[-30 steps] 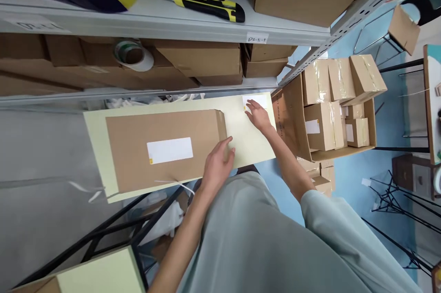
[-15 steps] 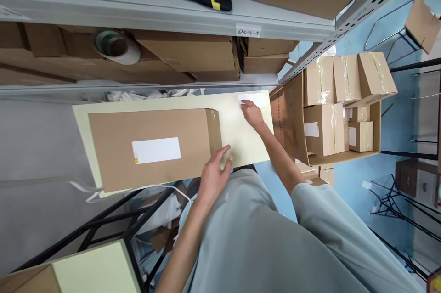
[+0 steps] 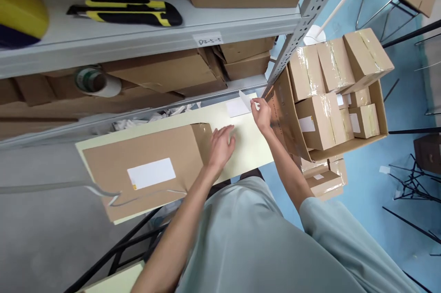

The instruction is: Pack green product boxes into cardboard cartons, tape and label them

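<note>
The right hand (image 3: 262, 116) pinches a white sheet (image 3: 245, 100); the left hand (image 3: 220, 146), nearby, spreads loosely.
Likely light, limp, easily creased; best held by edges.

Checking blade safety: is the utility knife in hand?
No, the snap-off utility knife lies on the shelf; the right hand pinches white paper.

White slip (image 3: 245, 100), 1, now raised in right hand (image 3: 262, 116); left hand (image 3: 220, 148), moved closer to it.

Shelf label (image 3: 208, 39) – "D3-5-5", carton print (image 3: 274, 111) – blurred
</note>
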Available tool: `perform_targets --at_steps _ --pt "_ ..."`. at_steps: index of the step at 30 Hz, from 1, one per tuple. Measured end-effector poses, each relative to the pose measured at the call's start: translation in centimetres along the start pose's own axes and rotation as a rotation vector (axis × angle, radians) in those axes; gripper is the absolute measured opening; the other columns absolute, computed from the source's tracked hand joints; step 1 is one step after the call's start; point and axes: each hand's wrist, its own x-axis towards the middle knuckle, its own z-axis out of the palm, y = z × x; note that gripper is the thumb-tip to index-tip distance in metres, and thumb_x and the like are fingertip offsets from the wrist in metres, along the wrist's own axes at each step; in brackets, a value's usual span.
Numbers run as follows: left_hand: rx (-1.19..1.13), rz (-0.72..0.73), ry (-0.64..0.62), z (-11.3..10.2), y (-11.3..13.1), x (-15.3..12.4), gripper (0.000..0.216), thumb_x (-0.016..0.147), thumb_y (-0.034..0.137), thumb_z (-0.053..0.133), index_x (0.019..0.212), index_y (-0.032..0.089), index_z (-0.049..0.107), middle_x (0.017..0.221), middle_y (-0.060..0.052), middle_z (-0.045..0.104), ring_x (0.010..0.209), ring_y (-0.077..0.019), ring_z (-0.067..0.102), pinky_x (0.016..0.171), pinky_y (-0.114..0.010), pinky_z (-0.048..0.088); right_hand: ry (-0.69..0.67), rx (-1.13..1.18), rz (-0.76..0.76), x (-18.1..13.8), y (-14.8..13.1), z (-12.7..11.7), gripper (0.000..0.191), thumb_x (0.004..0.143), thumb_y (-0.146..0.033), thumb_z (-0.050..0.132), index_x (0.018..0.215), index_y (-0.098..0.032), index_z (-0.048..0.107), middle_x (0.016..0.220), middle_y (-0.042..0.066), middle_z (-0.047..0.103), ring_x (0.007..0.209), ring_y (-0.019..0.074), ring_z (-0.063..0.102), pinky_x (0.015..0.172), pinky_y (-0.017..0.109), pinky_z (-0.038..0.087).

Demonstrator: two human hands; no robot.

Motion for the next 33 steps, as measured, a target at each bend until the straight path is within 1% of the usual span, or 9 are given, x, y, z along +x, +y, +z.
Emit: perform_targets --at_steps 5,7,10,12,15,19,24,30,33 --pt "0.196 0.102 -0.096 2.6 -0.6 8.3 0.067 0.099 0.022 0.054 0.164 0.012 0.053 0.181 -0.018 0.04 0.17 -0.0423 0.032 0.139 -0.067 0.019 0.111 0.064 0.089 0.8 2.2 -2.1 0.041 0.115 -0.05 0.049 0.115 -0.018 0.075 0.119 0.014 0.08 0.108 0.0272 0.075 0.102 0.04 0.061" --pt "0.246 0.126 -0.169 3.4 -0.5 11.0 0.073 0.096 0.018 0.055 0.168 0.009 0.047 0.184 -0.02 0.032 0.171 -0.0439 0.028 0.137 -0.067 0.024 0.14 0.079 0.138 1.0 2.7 -2.7 0.038 0.114 -0.047 0.05 0.113 -0.017 0.075 0.116 0.014 0.081 0.107 0.0274 0.077 0.1 0.04 0.061" --pt "0.334 0.127 -0.296 4.3 0.2 13.9 0.074 0.096 0.015 0.052 0.168 0.006 0.044 0.186 -0.023 0.025 0.168 -0.0429 0.032 0.129 -0.062 0.042 0.2 0.092 0.234 1.0 3.2 -3.7 0.035 0.111 -0.043 0.054 0.109 -0.016 0.075 0.11 0.014 0.083 0.101 0.0269 0.079 0.096 0.038 0.061" --pt "0.406 0.138 -0.364 4.6 1.0 15.1 0.072 0.097 0.013 0.05 0.168 0.006 0.043 0.187 -0.021 0.021 0.166 -0.0396 0.037 0.124 -0.057 0.048 0.241 0.092 0.303 0.9 3.5 -4.5 0.034 0.11 -0.044 0.055 0.107 -0.016 0.076 0.105 0.012 0.083 0.097 0.0266 0.079 0.095 0.037 0.06" --pt "0.494 0.163 -0.419 4.9 2.1 16.2 0.073 0.098 0.012 0.048 0.17 0.01 0.041 0.189 -0.015 0.017 0.161 -0.0351 0.04 0.121 -0.052 0.05 0.268 0.088 0.383 0.8 3.9 -5.6 0.034 0.108 -0.044 0.058 0.106 -0.017 0.077 0.099 0.011 0.084 0.094 0.026 0.078 0.093 0.035 0.058" --pt "0.556 0.167 -0.441 4.8 2.8 16.8 0.078 0.096 0.009 0.046 0.173 0.008 0.038 0.189 -0.014 0.018 0.157 -0.0364 0.042 0.119 -0.054 0.05 0.249 0.073 0.445 0.7 4.1 -5.9 0.03 0.106 -0.041 0.061 0.104 -0.017 0.079 0.098 0.01 0.084 0.091 0.0252 0.078 0.091 0.034 0.056" --pt "0.62 0.19 -0.457 4.7 3.3 16.7 0.08 0.093 0.004 0.042 0.173 0.003 0.037 0.189 -0.015 0.018 0.156 -0.0382 0.04 0.114 -0.055 0.052 0.191 0.054 0.503 0.5 3.6 -4.5 0.026 0.107 -0.036 0.063 0.101 -0.018 0.08 0.097 0.009 0.084 0.091 0.0239 0.078 0.091 0.032 0.056" --pt "0.588 0.206 -0.432 4.9 3.3 16.6 0.081 0.094 0.009 0.044 0.174 0.004 0.036 0.186 -0.02 0.027 0.155 -0.0421 0.04 0.113 -0.06 0.052 0.129 0.098 0.482 -0.2 3.0 -1.7 0.019 0.107 -0.03 0.068 0.105 -0.013 0.077 0.098 0.008 0.084 0.088 0.0184 0.075 0.092 0.029 0.055" --pt "0.579 0.193 -0.444 5.2 3.2 16.8 0.082 0.093 0.011 0.048 0.174 0.005 0.036 0.187 -0.021 0.024 0.157 -0.0429 0.039 0.115 -0.061 0.05 0.193 0.11 0.522 -1.4 4.4 -1.7 0.018 0.106 -0.026 0.064 0.101 -0.013 0.075 0.089 0.006 0.081 0.083 0.0172 0.073 0.087 0.028 0.056"
